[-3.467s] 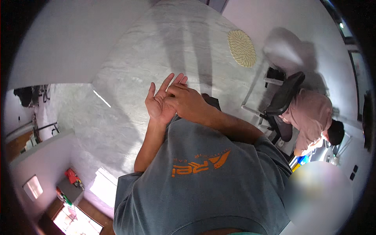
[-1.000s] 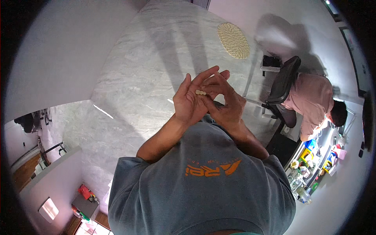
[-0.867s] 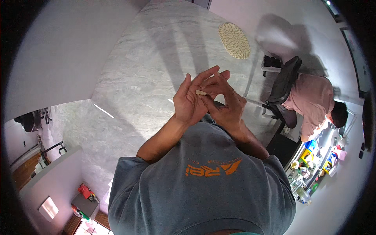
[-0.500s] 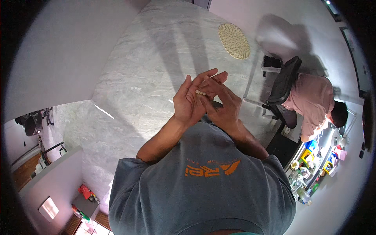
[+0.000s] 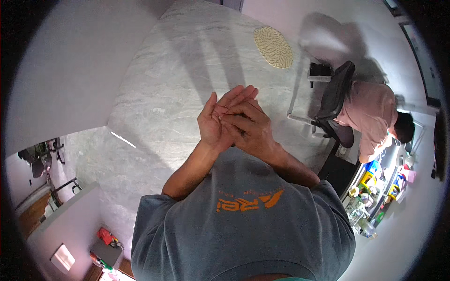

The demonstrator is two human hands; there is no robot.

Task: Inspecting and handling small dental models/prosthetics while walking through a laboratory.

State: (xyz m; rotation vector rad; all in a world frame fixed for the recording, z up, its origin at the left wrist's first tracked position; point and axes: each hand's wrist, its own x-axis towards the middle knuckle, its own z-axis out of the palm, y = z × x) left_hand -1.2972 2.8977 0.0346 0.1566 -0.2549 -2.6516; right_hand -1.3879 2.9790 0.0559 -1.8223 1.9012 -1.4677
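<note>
My left hand (image 5: pixel 212 129) is held palm up in front of my chest, its thumb apart and its fingers stretched out. Across it lies my right hand (image 5: pixel 252 127), fingers bent and pressed together, with the tips touching the left palm. Whatever sits between the right fingertips and that palm is covered by the fingers. No part of a held object shows clearly at this moment.
A round woven mat (image 5: pixel 273 47) lies on the grey marbled floor (image 5: pixel 159 103). To the right, a person in a pink shirt (image 5: pixel 370 105) sits on a black chair (image 5: pixel 338 91), bent over a brightly lit, cluttered desk (image 5: pixel 370 187). A low partition wall (image 5: pixel 65 220) stands at lower left.
The small cream, bead-like pieces seen between my hands are now hidden. My right fingers have closed down over the left palm. Both hands have shifted slightly left in view.
</note>
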